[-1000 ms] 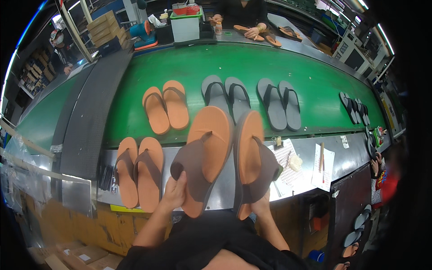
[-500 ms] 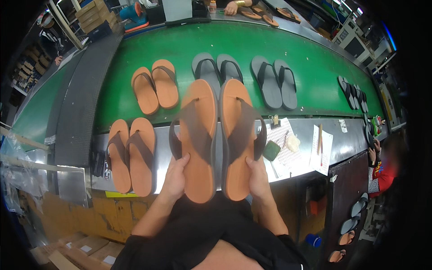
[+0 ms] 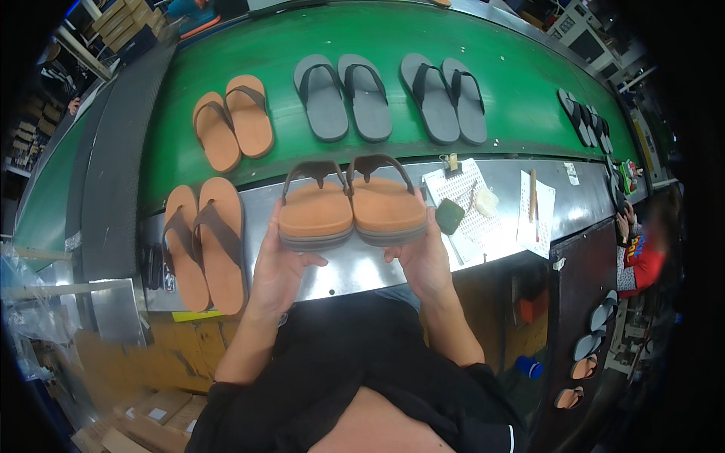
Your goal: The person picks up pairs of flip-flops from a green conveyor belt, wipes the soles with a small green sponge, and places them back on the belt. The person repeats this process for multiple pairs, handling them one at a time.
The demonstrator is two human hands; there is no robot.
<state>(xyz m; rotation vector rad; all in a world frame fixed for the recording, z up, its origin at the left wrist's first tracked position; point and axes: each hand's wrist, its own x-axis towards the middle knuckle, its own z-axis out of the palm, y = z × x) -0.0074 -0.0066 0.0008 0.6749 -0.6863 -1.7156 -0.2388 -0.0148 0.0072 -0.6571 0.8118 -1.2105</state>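
A pair of tan flip-flops with brown straps is held up side by side over the metal ledge (image 3: 332, 275), heels toward me. My left hand (image 3: 281, 264) is closed on the outer side of the left flip-flop (image 3: 316, 215). On the other side my right hand (image 3: 423, 260) grips the right flip-flop (image 3: 387, 211). The two touch along their inner edges, and their grey soles show at the heels. Both thumbs point inward beneath the heels; the other fingers are mostly hidden.
Another tan pair (image 3: 219, 249) lies on the ledge at left. The green belt (image 3: 498, 98) carries a tan pair (image 3: 249, 124) and grey pairs (image 3: 445, 106). Printed sheets (image 3: 472, 234), a green block (image 3: 450, 217) and a pencil (image 3: 533, 192) lie right. A person in red (image 3: 646, 260) works far right.
The flip-flops have tipped from showing their full footbeds to heel-on, and have come together until touching. My view has shifted, so the belt and ledge sit higher in the picture.
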